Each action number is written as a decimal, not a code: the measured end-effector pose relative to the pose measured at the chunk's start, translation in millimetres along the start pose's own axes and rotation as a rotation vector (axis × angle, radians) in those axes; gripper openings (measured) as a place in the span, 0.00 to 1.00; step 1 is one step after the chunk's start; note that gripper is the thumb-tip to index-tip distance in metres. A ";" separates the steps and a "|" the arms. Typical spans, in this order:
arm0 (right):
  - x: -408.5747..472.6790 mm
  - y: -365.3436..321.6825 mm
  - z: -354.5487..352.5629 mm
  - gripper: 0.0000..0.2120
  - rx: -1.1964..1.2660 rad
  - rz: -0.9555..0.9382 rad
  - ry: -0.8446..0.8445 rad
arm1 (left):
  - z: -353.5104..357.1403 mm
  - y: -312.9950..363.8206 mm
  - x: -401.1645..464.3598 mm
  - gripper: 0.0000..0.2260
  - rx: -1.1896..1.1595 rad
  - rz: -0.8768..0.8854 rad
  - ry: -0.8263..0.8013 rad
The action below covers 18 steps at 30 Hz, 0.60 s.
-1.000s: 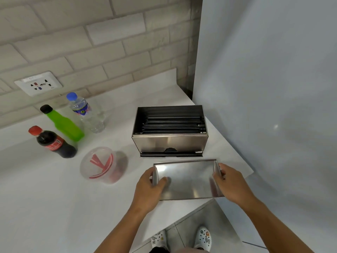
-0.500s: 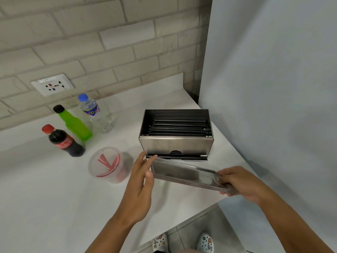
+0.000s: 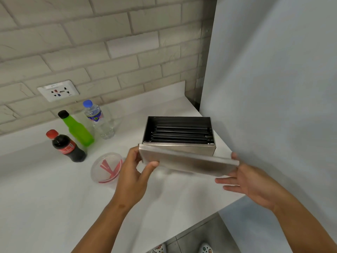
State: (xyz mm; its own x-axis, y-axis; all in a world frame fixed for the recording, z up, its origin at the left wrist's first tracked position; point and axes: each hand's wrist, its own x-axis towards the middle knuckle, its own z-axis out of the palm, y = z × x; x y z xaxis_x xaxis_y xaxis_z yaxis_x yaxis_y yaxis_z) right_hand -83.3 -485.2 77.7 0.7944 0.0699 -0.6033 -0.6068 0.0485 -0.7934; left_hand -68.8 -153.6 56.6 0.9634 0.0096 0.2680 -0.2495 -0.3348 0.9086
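**Now both your hands carry the metal lid (image 3: 187,161) above the counter**

Your left hand (image 3: 133,172) grips the lid's left end, thumb curled onto the near face and fingers behind it. Your right hand (image 3: 249,181) takes the right end, with one fingertip over the far edge and the other fingers stretched out beneath. The lid is tilted, its left end higher, and it hangs at 6 o'clock from the open steel box (image 3: 179,148), covering the lower part of the box's front. Black straws (image 3: 180,133) lie in the box. On the white counter (image 3: 45,198), a clear tub (image 3: 107,167) of red straws sits at 8 o'clock from the box. At 9 o'clock stand a cola bottle (image 3: 66,147), a green bottle (image 3: 78,131) and a water bottle (image 3: 97,119).
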 end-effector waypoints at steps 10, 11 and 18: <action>0.4 -32.7 21.3 0.10 -0.317 -0.566 0.126 | -6.8 6.1 59.7 0.10 0.258 -0.199 -0.021; 5.4 -37.0 24.0 0.09 -0.309 -0.577 0.171 | -6.1 5.1 66.4 0.14 0.307 -0.219 -0.029; 42.5 -66.9 37.1 0.15 -0.310 -0.522 0.385 | 0.5 4.9 102.9 0.14 0.321 -0.259 -0.003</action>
State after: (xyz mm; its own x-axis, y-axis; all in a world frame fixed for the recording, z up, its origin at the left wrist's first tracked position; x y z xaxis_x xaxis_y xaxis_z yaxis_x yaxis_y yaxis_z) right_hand -9.9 -448.5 108.1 0.9664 -0.2445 -0.0798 -0.1557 -0.3092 -0.9382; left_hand 29.2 -154.7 88.5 0.9907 0.1294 0.0423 0.0441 -0.5991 0.7995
